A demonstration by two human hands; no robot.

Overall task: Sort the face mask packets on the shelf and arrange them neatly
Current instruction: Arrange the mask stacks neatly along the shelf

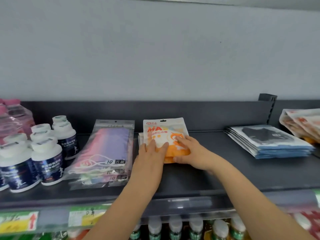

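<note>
A stack of orange-and-white mask packets [162, 131] lies mid-shelf on the dark shelf [199, 177]. My left hand [152, 153] lies flat on the stack's left side, fingers spread. My right hand [188, 153] clasps its right front corner, thumb under the edge. Left of the stack sits a slanted pile of clear packets with pink-purple masks [107, 151]. To the right lies a neat stack of blue-white packets with black masks [270, 142]. More orange packets [301, 123] are heaped at the far right.
White-capped dark supplement bottles [46, 153] stand in a group at the left, with pink wrapped packs [12, 118] behind them. Price tags [19, 221] line the shelf's front edge. A row of bottles [195, 227] stands on the shelf below.
</note>
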